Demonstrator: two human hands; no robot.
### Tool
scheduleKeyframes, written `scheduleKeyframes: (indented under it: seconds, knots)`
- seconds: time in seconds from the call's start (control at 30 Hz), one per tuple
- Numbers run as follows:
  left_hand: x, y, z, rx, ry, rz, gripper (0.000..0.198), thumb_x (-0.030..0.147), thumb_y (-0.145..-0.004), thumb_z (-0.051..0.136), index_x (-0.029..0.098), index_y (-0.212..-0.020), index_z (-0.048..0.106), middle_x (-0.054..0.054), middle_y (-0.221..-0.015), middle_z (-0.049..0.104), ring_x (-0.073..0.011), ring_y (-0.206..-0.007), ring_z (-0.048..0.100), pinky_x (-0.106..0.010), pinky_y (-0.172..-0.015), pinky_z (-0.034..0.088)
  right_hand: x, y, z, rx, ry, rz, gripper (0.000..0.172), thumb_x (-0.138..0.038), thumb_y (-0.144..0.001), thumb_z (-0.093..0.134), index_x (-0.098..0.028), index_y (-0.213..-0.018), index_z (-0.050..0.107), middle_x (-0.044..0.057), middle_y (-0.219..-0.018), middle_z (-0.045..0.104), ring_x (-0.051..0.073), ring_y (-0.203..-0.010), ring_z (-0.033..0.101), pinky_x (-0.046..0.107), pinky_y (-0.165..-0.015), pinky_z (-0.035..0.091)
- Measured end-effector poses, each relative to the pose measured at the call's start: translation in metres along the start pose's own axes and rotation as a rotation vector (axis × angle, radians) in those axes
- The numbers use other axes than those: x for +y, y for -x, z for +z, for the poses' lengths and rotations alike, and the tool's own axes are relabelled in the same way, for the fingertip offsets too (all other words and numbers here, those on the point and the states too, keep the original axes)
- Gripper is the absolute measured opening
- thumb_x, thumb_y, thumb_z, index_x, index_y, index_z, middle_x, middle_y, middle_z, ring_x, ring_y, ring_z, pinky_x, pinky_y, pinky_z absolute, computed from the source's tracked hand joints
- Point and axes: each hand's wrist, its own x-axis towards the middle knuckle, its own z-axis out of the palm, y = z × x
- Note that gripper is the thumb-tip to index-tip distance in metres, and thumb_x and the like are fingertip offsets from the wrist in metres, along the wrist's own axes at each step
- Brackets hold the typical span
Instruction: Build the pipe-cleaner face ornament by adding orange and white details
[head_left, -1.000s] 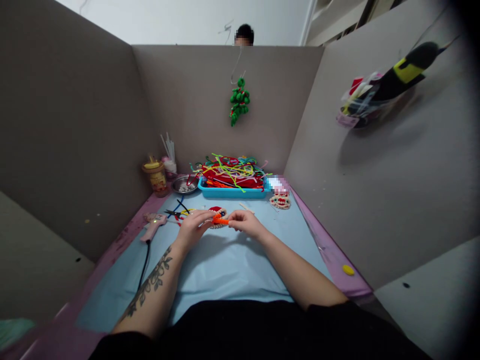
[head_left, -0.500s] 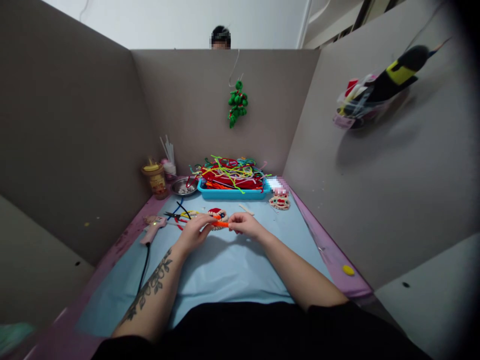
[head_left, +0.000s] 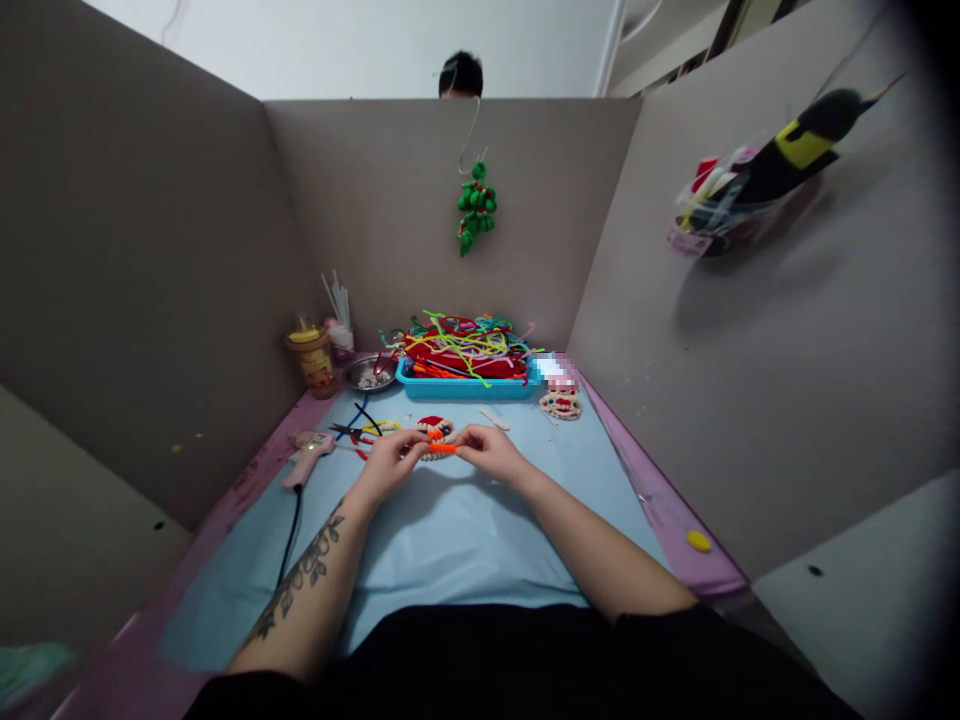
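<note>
Between my two hands stretches a short orange coil, which looks like a wound pipe cleaner. My left hand pinches its left end, and my right hand pinches the right end. Just behind the coil lies a round piece in red, cream and blue, partly covered by the coil and my fingers. Left of my left hand are black-bladed pliers or cutters with red handles, among yellow, blue and black pipe cleaners. A pink glue gun rests farther left.
A blue tray heaped with coloured pipe cleaners stands at the back. Beside it are a metal bowl, a lidded cup and a cream-and-red finished piece. Grey partitions enclose the table. A person's head shows above the back one.
My left hand has shifted slightly, and more of the orange coil shows between my fingers. Beyond the partition, the person's head has moved to the right.
</note>
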Motion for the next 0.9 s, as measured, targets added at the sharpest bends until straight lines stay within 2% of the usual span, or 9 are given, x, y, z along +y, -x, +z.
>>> scheduleKeyframes:
  seconds: [0.1, 0.27, 0.37, 0.6, 0.77, 0.9]
  knots:
    - [0.002, -0.002, 0.002, 0.0, 0.068, -0.122, 0.021, 0.034, -0.079, 0.057, 0.017, -0.07, 0.066, -0.003, -0.066, 0.065, -0.0161, -0.064, 0.057, -0.025, -0.062, 0.042, 0.002, 0.002, 0.002, 0.064, 0.188, -0.115, 0.006, -0.021, -0.076, 0.059, -0.017, -0.077, 0.064, -0.001, -0.066, 0.06, 0.012, -0.063, 0.052, 0.024, -0.061, 0.041]
    - [0.0, -0.003, 0.008, -0.043, 0.319, -0.337, 0.033, 0.046, -0.073, 0.06, 0.015, -0.062, 0.059, 0.0, -0.054, 0.055, -0.0126, -0.053, 0.049, -0.023, -0.054, 0.037, 0.005, 0.005, 0.0, 0.115, 0.506, -0.43, 0.012, -0.015, -0.084, 0.053, -0.018, -0.085, 0.064, 0.005, -0.081, 0.067, 0.016, -0.075, 0.06, 0.028, -0.073, 0.046]
    - [-0.003, -0.003, 0.013, -0.066, 0.457, -0.442, 0.036, 0.049, -0.068, 0.063, 0.016, -0.057, 0.053, 0.001, -0.05, 0.051, -0.0105, -0.047, 0.044, -0.022, -0.05, 0.033, 0.007, 0.005, -0.001, 0.106, 0.695, -0.547, 0.015, -0.017, -0.089, 0.048, -0.018, -0.091, 0.063, 0.008, -0.085, 0.067, 0.019, -0.081, 0.061, 0.03, -0.077, 0.046]
    - [0.001, -0.001, 0.019, 0.008, 0.289, -0.523, 0.031, 0.043, -0.067, 0.061, 0.018, -0.053, 0.049, 0.003, -0.046, 0.047, -0.0098, -0.042, 0.041, -0.021, -0.042, 0.029, 0.009, 0.005, 0.002, 0.045, 0.811, -0.55, 0.014, -0.023, -0.091, 0.049, -0.019, -0.094, 0.063, 0.008, -0.084, 0.066, 0.019, -0.081, 0.059, 0.028, -0.074, 0.044]
    - [0.003, -0.002, 0.013, -0.04, 0.444, -0.572, 0.032, 0.044, -0.063, 0.068, 0.015, -0.059, 0.056, -0.003, -0.057, 0.06, -0.0123, -0.05, 0.051, -0.022, -0.047, 0.038, 0.008, 0.006, 0.002, 0.06, 0.822, -0.563, 0.017, -0.023, -0.093, 0.046, -0.02, -0.094, 0.063, 0.008, -0.085, 0.065, 0.019, -0.083, 0.059, 0.029, -0.076, 0.045]
    - [0.003, -0.003, 0.013, 0.014, 0.516, -0.529, 0.037, 0.047, -0.061, 0.073, 0.014, -0.065, 0.057, -0.003, -0.063, 0.064, -0.0136, -0.056, 0.057, -0.023, -0.052, 0.043, 0.008, 0.006, 0.002, 0.086, 0.806, -0.572, 0.02, -0.024, -0.094, 0.044, -0.021, -0.093, 0.064, 0.008, -0.085, 0.065, 0.02, -0.084, 0.058, 0.031, -0.077, 0.045]
